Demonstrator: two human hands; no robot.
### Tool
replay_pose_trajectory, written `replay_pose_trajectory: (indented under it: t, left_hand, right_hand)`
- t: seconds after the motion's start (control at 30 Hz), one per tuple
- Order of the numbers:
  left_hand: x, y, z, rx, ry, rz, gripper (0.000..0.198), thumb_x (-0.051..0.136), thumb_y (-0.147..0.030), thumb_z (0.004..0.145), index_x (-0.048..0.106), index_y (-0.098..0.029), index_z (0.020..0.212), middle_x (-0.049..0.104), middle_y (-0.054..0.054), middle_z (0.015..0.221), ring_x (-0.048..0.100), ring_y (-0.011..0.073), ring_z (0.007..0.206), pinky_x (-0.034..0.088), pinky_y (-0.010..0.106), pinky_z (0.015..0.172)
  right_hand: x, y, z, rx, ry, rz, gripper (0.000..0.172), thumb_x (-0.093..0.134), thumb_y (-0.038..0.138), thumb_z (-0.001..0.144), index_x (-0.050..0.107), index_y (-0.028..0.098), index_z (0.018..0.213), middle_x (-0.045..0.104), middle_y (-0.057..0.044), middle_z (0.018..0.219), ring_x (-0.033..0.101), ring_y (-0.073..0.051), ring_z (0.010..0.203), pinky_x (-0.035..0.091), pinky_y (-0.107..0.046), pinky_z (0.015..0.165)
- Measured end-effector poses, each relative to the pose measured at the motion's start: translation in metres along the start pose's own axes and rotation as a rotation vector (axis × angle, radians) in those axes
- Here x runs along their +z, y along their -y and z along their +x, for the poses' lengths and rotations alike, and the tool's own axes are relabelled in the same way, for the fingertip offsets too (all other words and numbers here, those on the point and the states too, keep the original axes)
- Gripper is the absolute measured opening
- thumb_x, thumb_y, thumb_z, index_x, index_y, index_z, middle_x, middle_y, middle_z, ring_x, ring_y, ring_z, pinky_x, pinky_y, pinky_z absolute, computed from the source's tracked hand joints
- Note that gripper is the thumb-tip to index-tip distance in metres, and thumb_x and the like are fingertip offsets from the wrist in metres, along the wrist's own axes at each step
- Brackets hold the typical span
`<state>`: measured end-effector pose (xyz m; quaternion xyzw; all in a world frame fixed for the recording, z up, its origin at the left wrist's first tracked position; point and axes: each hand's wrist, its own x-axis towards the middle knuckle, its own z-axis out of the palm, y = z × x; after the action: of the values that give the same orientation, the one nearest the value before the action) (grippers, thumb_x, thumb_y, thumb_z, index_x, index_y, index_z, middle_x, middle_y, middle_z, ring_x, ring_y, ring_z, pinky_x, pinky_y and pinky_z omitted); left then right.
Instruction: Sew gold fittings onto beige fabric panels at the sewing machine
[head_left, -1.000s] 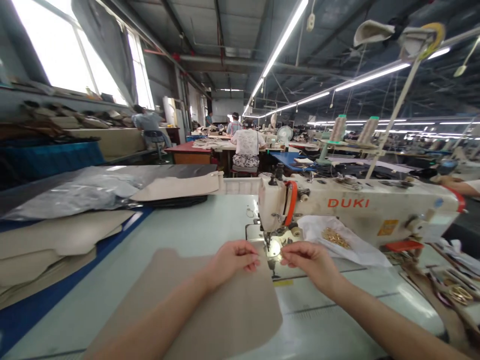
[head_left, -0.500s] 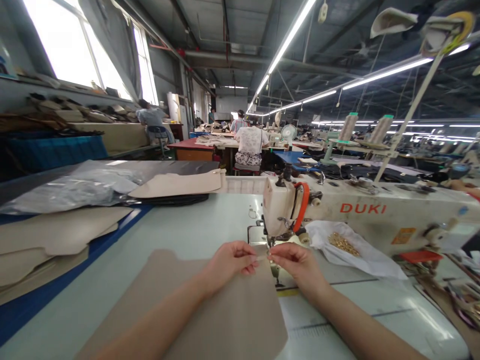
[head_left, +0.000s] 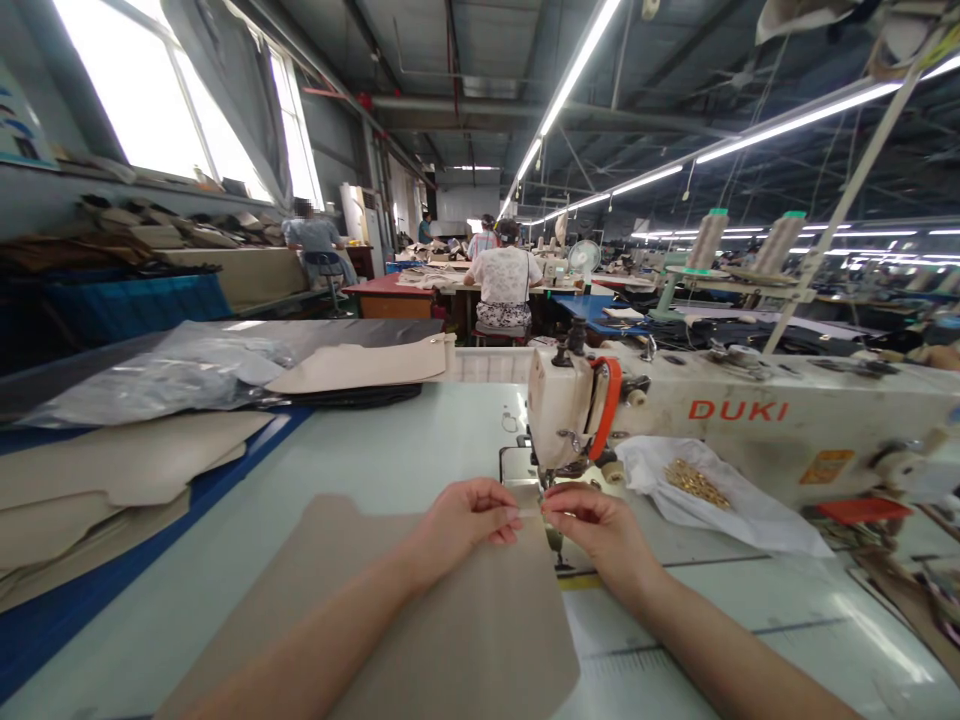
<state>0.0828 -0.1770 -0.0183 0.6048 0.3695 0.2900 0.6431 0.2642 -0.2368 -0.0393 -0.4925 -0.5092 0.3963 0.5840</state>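
Note:
A tan leather-like panel lies flat on the pale sewing table in front of me. My left hand pinches the panel's far edge, fingers closed. My right hand is closed in a pinch at the same edge, just right of the left hand, on something small I cannot make out. Both hands sit directly below the needle head of the white DUKI sewing machine.
A white plastic bag with gold metal pieces lies beside the machine. Stacks of tan cut panels and a grey plastic sheet fill the left side. Thread cones stand behind the machine. Other people work at distant tables.
My right hand has moved left toward my left hand until the two nearly touch at the panel's edge under the needle. The view has shifted slightly to the left.

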Motion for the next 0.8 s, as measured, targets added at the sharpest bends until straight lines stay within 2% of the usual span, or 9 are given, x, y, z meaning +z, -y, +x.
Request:
replay_pose_trajectory:
  t: [0.1,0.3,0.47,0.53,0.67,0.8]
  left_hand:
    - [0.001,-0.003,-0.003,0.021,0.028,0.006,0.036,0.077,-0.042,0.056,0.060,-0.015,0.072,0.066,0.000,0.059,0.059,0.0121,0.055,0.046,0.026,0.060]
    - [0.000,-0.006,-0.007,-0.003,0.112,-0.050,0.034,0.078,-0.040,0.058,0.061,-0.014,0.073,0.069,0.002,0.066,0.060,0.0120,0.058,0.045,0.025,0.061]
    - [0.000,-0.010,-0.013,-0.077,0.159,-0.136,0.033,0.079,-0.038,0.058,0.061,-0.014,0.074,0.068,0.001,0.068,0.060,0.0113,0.060,0.046,0.026,0.066]
    - [0.001,-0.012,-0.015,-0.096,0.157,-0.169,0.033,0.079,-0.037,0.057,0.061,-0.014,0.074,0.068,0.001,0.069,0.060,0.0107,0.061,0.046,0.026,0.068]
    - [0.003,-0.010,-0.015,-0.095,0.134,-0.142,0.034,0.079,-0.038,0.057,0.060,-0.014,0.073,0.068,0.001,0.066,0.060,0.0107,0.058,0.046,0.025,0.064]
    - [0.007,-0.001,-0.011,-0.030,0.114,-0.057,0.035,0.078,-0.039,0.058,0.060,-0.014,0.074,0.067,0.001,0.062,0.060,0.0115,0.054,0.046,0.025,0.059]
  right_hand:
    - [0.001,0.002,0.000,0.050,0.028,0.021,0.021,0.078,0.038,0.057,0.072,0.021,0.068,0.069,-0.005,0.089,0.062,-0.020,0.081,0.049,-0.032,0.073]
    - [0.002,0.008,-0.005,0.241,0.084,0.217,0.029,0.083,0.037,0.051,0.073,0.020,0.073,0.068,-0.002,0.072,0.060,-0.016,0.069,0.047,-0.031,0.071]
    - [0.002,0.016,-0.009,0.355,0.167,0.332,0.033,0.084,0.036,0.052,0.073,0.020,0.078,0.068,-0.002,0.074,0.060,-0.014,0.070,0.046,-0.029,0.073]
    - [0.003,0.016,-0.009,0.326,0.160,0.282,0.033,0.082,0.038,0.054,0.073,0.021,0.080,0.068,-0.001,0.074,0.059,-0.014,0.069,0.046,-0.028,0.072]
    - [0.005,0.012,-0.009,0.176,0.058,0.111,0.030,0.081,0.040,0.054,0.071,0.020,0.074,0.065,0.000,0.068,0.056,-0.014,0.064,0.045,-0.028,0.066]
    - [0.012,0.009,-0.009,0.185,0.109,0.087,0.030,0.079,0.043,0.054,0.068,0.018,0.068,0.064,0.000,0.063,0.056,-0.014,0.060,0.045,-0.028,0.062]
